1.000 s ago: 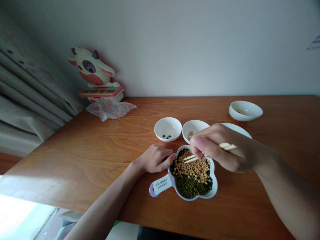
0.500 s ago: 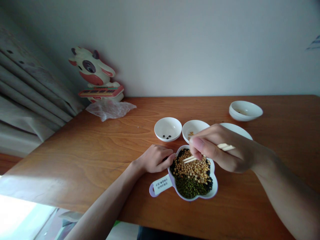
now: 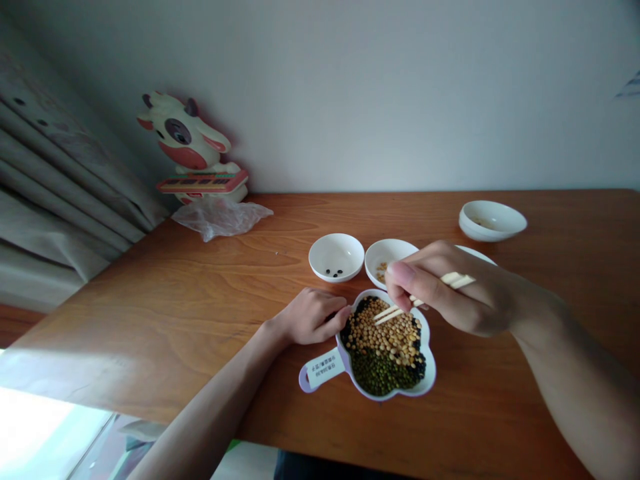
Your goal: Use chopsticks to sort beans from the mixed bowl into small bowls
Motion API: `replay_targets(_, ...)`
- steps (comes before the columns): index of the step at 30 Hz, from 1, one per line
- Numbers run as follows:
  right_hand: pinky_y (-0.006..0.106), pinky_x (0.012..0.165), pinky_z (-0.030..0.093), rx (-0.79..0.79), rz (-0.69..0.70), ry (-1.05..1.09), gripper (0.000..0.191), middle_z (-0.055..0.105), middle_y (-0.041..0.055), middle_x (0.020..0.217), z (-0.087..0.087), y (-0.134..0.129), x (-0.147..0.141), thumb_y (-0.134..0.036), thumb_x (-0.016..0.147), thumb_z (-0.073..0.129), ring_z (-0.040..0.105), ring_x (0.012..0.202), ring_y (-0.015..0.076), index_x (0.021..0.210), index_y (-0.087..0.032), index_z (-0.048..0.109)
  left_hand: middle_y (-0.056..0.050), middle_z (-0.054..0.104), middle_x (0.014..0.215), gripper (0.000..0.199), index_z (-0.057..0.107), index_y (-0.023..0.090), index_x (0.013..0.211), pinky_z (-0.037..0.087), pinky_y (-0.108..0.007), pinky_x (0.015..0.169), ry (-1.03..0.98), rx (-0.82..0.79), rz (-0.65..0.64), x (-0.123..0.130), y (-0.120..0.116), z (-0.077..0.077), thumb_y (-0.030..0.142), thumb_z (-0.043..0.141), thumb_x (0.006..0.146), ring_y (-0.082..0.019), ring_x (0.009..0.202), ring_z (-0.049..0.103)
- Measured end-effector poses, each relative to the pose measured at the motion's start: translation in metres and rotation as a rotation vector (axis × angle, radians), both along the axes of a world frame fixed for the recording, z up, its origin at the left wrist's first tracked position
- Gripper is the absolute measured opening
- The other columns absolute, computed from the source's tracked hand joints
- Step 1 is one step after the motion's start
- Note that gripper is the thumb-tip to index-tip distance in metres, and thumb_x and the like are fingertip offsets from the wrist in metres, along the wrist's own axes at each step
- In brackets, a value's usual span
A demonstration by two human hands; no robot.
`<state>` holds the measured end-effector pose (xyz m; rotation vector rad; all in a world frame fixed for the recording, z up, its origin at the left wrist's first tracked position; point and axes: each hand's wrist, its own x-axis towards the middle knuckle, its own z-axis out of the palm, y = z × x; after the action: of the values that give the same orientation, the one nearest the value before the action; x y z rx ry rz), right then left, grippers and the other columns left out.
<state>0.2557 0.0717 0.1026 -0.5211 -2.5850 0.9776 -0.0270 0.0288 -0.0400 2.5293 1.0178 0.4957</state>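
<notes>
A white paw-shaped dish (image 3: 425,387) with a lilac rim and a labelled handle (image 3: 325,368) holds yellow soybeans (image 3: 395,337), green mung beans (image 3: 379,373) and black beans. My left hand (image 3: 315,317) rests on the table, fingers curled and closed at the dish's left rim. In my right hand (image 3: 445,287), above the dish's upper right side, is a pair of wooden chopsticks (image 3: 411,302). Their tips are among the soybeans; whether a bean is between them I cannot tell.
Behind the dish stand a white bowl (image 3: 336,250) with a few black beans, another bowl (image 3: 387,248) with some soybeans, and a third bowl (image 3: 477,253) mostly hidden by my right hand. Stacked-looking bowls (image 3: 493,223), a plastic bag (image 3: 220,220) and a cow toy (image 3: 195,150) stand farther back.
My right hand has shifted slightly right, and the chopstick tips have moved a little to the right over the soybeans. My left hand and the dish stay put.
</notes>
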Motion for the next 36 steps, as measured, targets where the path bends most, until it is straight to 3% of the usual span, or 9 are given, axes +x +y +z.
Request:
replay_targets(10,0.033,0.061,0.032,0.124,0.053,0.125,0.066,0.06,0.0004,0.057,-0.008,0.004,-0.006,-0.043,0.121,0.034,0.048,0.053,0.0098,0.068,-0.017,0.064,-0.003,0.067,0.077,0.046,0.055,0.021,0.083,0.046,-0.03,0.067,0.006,0.006,-0.003,0.0,0.0,0.001,0.04,0.034,0.119,-0.016,0.066,0.061)
replay_targets(17,0.029,0.06,0.036,0.09,0.06,0.246,0.06,0.061,-0.0003,0.058,-0.012,0.006,-0.003,-0.041,0.117,0.047,0.051,0.053,0.0085,0.065,-0.017,0.064,-0.003,0.066,0.077,0.045,0.056,0.02,0.083,0.045,-0.03,0.068,0.007,0.004,0.003,-0.002,0.0,-0.001,0.039,0.035,0.119,-0.016,0.067,0.06)
replay_targets(22,0.027,0.061,0.041,-0.043,-0.006,0.157,0.053,0.065,-0.0015,0.064,-0.002,0.007,0.008,-0.041,0.117,0.049,0.056,0.056,0.0091,0.073,-0.019,0.067,-0.003,0.067,0.076,0.047,0.057,0.02,0.082,0.044,-0.031,0.067,0.006,-0.001,0.01,-0.001,0.0,-0.001,0.04,0.036,0.119,-0.016,0.066,0.059)
replay_targets(28,0.03,0.058,0.038,-0.07,-0.081,0.078,0.063,0.06,-0.0019,0.061,0.007,0.007,0.015,-0.053,0.119,0.038,0.05,0.054,0.0104,0.072,-0.02,0.064,-0.004,0.067,0.078,0.046,0.059,0.019,0.084,0.044,-0.032,0.068,0.019,0.011,0.008,-0.002,0.001,-0.001,0.039,0.036,0.119,-0.016,0.068,0.061)
replay_targets(36,0.03,0.058,0.04,-0.086,-0.07,0.028,0.057,0.061,-0.0018,0.064,0.004,0.008,0.014,-0.051,0.118,0.042,0.052,0.055,0.0112,0.076,-0.021,0.065,-0.004,0.067,0.076,0.046,0.06,0.02,0.084,0.045,-0.032,0.067,-0.004,0.011,-0.001,-0.001,0.001,0.0,0.04,0.036,0.118,-0.017,0.067,0.062)
